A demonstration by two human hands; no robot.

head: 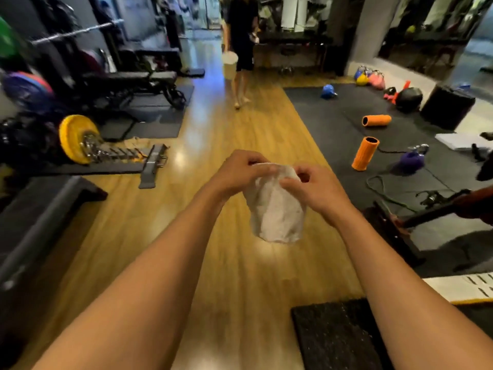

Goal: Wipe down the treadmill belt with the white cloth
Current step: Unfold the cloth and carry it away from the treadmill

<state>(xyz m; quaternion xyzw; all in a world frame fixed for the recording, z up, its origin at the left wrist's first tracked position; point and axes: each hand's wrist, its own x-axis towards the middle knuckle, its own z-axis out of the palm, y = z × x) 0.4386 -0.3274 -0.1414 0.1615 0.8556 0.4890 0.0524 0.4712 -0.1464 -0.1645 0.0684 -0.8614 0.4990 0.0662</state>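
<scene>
A white cloth [276,209] hangs crumpled in mid-air over the wooden floor, held out in front of me by both hands. My left hand [237,174] grips its top left edge with curled fingers. My right hand [314,190] pinches the top right edge. A dark machine deck [34,217] runs along the lower left edge; I cannot tell whether it is the treadmill belt.
A person [241,46] carrying a white bucket [229,64] stands ahead on the wooden floor [234,134]. Left: a bench [128,81] and a barbell with a yellow plate [76,138]. Right: black mats with two orange rollers [365,153], kettlebells [412,161] and a black mat [336,335] near my feet.
</scene>
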